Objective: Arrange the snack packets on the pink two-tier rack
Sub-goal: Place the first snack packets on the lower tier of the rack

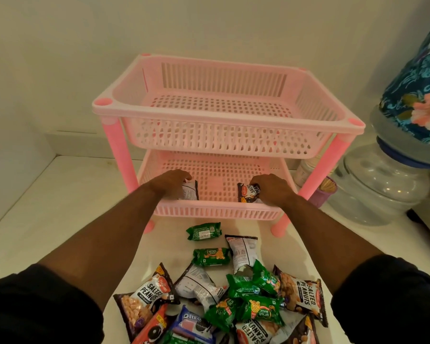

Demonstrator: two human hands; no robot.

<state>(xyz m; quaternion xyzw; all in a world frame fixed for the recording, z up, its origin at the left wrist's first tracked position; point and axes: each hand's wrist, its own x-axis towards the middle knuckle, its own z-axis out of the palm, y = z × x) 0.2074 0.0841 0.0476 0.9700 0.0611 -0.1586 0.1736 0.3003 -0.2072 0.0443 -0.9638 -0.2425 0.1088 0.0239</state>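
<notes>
Both hands are inside the lower tier (216, 212) of the pink two-tier rack (227, 114), each setting down one packet against the front wall. The left hand (170, 182) has its fingers curled over the top of a salted-peanut packet (191, 191) that stands upright with its white printed back showing, near the tier's left end; the right hand (271, 188) likewise grips the top of a second salted-peanut packet (248, 193), front label facing out, near the right end. The two packets are well apart, with bare pink mesh between them. The upper tier (219, 105) holds nothing. The step in hand looks like placement of the first pair, so the task is barely begun: the pile of snack packets (221, 299) lies on the white counter (67, 197) in front of the rack, with more salted peanuts, green Mom's Magic biscuit packs (211, 256) and a blue Oreo pack (193, 324) among them. The next move probably calls for letting go so that each packet stays leaning on the front wall, then drawing both hands out under the upper basket without knocking it. A clear water jar (382, 184) stands to the right.
</notes>
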